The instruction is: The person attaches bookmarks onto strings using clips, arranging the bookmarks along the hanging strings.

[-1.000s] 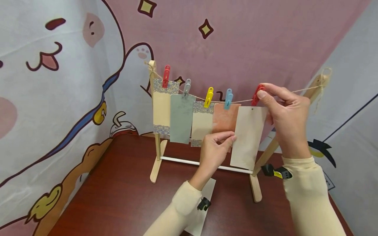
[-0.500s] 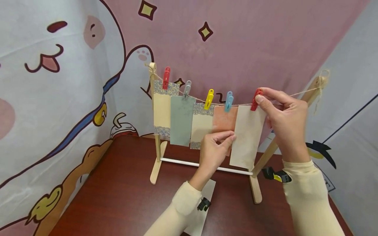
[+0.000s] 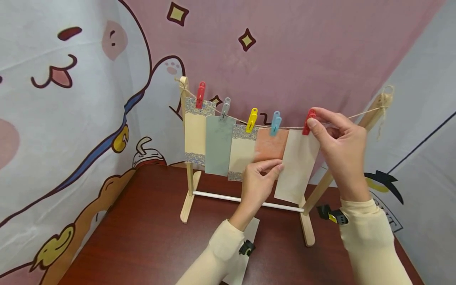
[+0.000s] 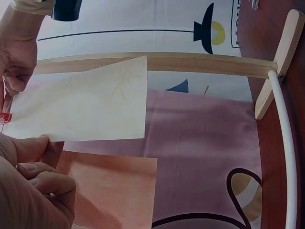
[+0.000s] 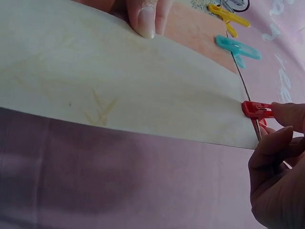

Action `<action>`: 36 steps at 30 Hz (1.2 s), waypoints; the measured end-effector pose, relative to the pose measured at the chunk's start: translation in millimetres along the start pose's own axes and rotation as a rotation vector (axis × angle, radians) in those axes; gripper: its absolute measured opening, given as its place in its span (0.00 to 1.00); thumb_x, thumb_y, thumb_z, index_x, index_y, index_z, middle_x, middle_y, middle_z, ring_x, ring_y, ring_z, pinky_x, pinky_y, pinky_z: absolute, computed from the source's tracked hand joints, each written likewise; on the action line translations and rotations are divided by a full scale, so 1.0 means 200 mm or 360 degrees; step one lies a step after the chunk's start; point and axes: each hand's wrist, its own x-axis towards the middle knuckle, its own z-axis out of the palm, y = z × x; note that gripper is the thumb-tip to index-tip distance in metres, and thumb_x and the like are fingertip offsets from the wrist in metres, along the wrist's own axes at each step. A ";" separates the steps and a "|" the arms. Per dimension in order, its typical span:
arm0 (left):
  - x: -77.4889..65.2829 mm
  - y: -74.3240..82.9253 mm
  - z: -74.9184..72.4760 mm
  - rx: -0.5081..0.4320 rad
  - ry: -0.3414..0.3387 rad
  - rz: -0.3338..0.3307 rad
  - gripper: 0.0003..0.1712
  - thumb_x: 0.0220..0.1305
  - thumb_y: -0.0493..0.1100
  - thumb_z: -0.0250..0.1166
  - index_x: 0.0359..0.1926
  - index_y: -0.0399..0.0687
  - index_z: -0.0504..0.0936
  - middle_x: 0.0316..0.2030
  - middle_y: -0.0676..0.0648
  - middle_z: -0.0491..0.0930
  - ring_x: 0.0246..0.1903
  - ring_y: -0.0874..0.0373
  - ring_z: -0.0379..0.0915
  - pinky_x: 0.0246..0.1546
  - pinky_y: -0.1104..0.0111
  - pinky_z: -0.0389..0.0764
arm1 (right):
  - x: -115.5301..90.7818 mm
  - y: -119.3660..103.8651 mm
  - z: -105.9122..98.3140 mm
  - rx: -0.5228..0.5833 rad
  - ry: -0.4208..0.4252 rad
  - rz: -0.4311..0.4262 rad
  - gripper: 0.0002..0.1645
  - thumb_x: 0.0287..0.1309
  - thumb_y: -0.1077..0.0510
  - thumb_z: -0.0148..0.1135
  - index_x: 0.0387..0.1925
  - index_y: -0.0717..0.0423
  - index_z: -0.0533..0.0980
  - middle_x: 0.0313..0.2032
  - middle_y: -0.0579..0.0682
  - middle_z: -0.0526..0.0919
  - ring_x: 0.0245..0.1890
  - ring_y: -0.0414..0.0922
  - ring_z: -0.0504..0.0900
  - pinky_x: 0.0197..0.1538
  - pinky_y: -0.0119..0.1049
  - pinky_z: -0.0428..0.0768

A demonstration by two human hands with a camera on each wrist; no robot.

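My left hand pinches the left edge of a cream card between thumb and fingertips. The card's top edge is up at the twine, under a red clothespin. My right hand pinches the upper end of that clothespin, whose jaws overlap the card's top in the right wrist view. Left of the cream card, an orange card hangs from a blue clothespin. Part of the orange card is hidden behind my left hand and the cream card.
More cards hang further left: a patterned card under a yellow clothespin, a green card and another patterned card. A wooden stand with a white crossbar holds the twine. Another pale card lies on the table beneath my left forearm.
The cream card has risen to the twine, and the red clothespin has come down over its top edge. The right hand has shifted slightly down and left. The left hand keeps its pinch.
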 end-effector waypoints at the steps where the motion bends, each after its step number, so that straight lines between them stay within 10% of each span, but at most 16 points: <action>1: 0.00 0.00 0.00 -0.0002 -0.0001 -0.0004 0.05 0.69 0.38 0.77 0.44 0.42 0.96 0.33 0.53 0.92 0.27 0.70 0.80 0.29 0.73 0.80 | 0.00 0.00 0.00 -0.0017 0.0002 -0.0016 0.16 0.68 0.60 0.77 0.56 0.55 0.90 0.42 0.42 0.89 0.23 0.41 0.71 0.25 0.29 0.63; 11: 0.00 0.00 0.02 -0.0065 0.0012 -0.0080 0.05 0.69 0.36 0.77 0.43 0.42 0.96 0.25 0.48 0.88 0.22 0.58 0.79 0.21 0.75 0.72 | 0.00 -0.01 -0.01 -0.0028 -0.0021 -0.0046 0.15 0.69 0.60 0.76 0.55 0.57 0.90 0.41 0.43 0.88 0.22 0.41 0.68 0.25 0.29 0.61; 25: 0.00 -0.01 0.03 -0.0139 -0.0005 -0.0051 0.05 0.69 0.34 0.76 0.44 0.39 0.95 0.24 0.43 0.87 0.19 0.67 0.73 0.20 0.76 0.70 | 0.00 -0.02 -0.01 -0.0059 -0.0057 -0.0064 0.16 0.70 0.59 0.76 0.57 0.57 0.89 0.43 0.43 0.88 0.23 0.42 0.71 0.24 0.30 0.63; 36: -0.06 -0.03 0.01 0.0209 -0.0006 0.0113 0.04 0.70 0.39 0.77 0.43 0.47 0.96 0.32 0.58 0.90 0.28 0.71 0.78 0.30 0.74 0.78 | -0.01 0.00 0.00 -0.0164 -0.0028 -0.0096 0.17 0.68 0.59 0.77 0.57 0.54 0.90 0.42 0.37 0.88 0.19 0.40 0.64 0.22 0.30 0.58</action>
